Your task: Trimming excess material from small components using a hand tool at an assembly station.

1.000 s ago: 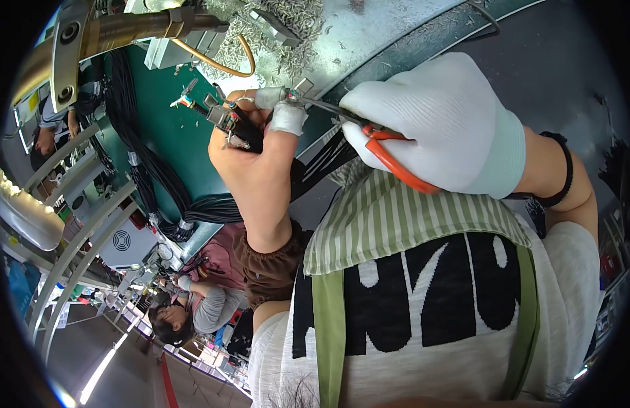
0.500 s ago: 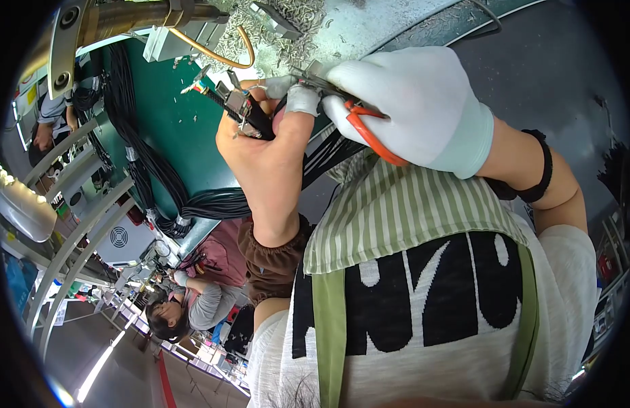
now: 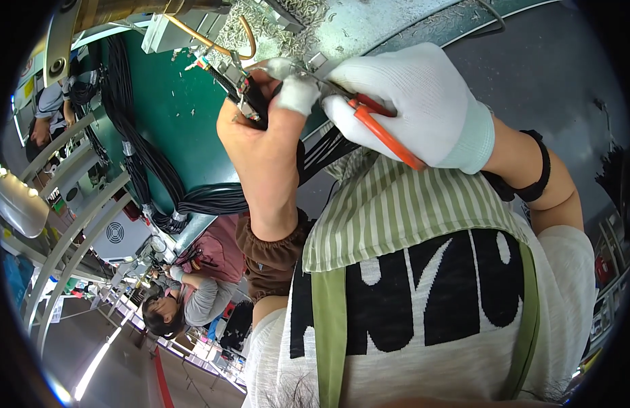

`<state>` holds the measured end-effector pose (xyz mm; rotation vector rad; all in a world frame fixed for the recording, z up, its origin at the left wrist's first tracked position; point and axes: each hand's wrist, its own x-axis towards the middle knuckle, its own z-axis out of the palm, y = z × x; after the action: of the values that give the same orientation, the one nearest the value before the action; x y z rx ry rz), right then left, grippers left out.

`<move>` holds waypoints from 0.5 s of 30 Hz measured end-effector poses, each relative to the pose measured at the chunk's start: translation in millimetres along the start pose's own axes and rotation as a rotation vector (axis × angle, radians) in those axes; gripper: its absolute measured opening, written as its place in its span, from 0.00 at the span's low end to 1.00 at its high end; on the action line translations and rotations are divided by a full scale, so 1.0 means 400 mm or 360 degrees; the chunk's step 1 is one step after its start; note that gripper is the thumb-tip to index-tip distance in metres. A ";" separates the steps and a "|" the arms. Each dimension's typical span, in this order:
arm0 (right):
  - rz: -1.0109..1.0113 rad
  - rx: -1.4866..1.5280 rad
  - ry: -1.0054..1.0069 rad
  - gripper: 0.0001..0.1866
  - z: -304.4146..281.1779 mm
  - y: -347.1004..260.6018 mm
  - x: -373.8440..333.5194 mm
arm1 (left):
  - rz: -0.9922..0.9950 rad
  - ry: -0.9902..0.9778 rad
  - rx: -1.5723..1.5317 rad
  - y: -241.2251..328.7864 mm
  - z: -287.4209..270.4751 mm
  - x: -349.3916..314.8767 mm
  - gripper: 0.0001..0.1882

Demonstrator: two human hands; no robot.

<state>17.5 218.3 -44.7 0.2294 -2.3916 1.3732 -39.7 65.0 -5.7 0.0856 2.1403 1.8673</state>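
Observation:
My left hand [image 3: 264,146], white wraps on its thumb and a fingertip, is closed around black cables [image 3: 257,102]. Metal connector pieces and thin coloured wires stick out at the cable ends beside the fingers. My right hand [image 3: 420,102], in a white glove, grips orange-handled pliers [image 3: 390,139]. Their jaws reach the left thumb and fingertip; what lies between them is hidden. Just beyond the jaws shows a small silvery square piece [image 3: 317,62].
Many small metal bits [image 3: 298,30] lie scattered on the pale bench surface. Bundled black cables [image 3: 148,163] run along the green mat [image 3: 155,112]. A bent copper-coloured tube [image 3: 206,42] hangs near my left hand. Curved metal rails [image 3: 74,224] stand at left, with two people beyond.
The pliers' orange handles have swung slightly down and right. My left hand has turned a little, tilting the connector ends, and its thumb covers more of the jaws.

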 end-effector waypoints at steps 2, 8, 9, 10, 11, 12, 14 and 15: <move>0.0004 -0.0006 -0.0043 0.06 0.002 0.007 0.004 | 0.0018 0.0039 0.0028 -0.002 -0.004 0.004 0.07; 0.0193 0.0425 -0.0131 0.08 -0.008 -0.002 0.012 | 0.0039 0.0050 0.0081 0.015 0.004 0.003 0.07; 0.0178 0.0405 -0.0160 0.08 -0.009 0.002 0.015 | 0.0032 0.0061 0.0084 0.016 0.006 0.001 0.07; 0.0162 0.0385 -0.0191 0.09 -0.009 0.006 0.018 | 0.0031 0.0065 0.0082 0.015 0.007 -0.001 0.07; 0.0148 0.0363 -0.0219 0.09 -0.010 0.010 0.020 | 0.0025 0.0086 0.0104 0.014 0.010 -0.002 0.07; 0.0147 0.0363 -0.0223 0.09 -0.010 0.013 0.020 | 0.0018 0.0107 0.0126 0.013 0.012 -0.002 0.07; 0.0119 0.0309 -0.0220 0.10 -0.009 0.018 0.020 | 0.0010 0.0131 0.0145 0.010 0.013 0.000 0.07; 0.0105 0.0282 -0.0219 0.10 -0.008 0.020 0.020 | 0.0031 0.0116 0.0164 0.009 0.012 0.001 0.08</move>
<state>8.3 225.4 -46.5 0.3031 -2.4067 1.6518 -39.5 70.4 -3.0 0.0611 2.2923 1.7963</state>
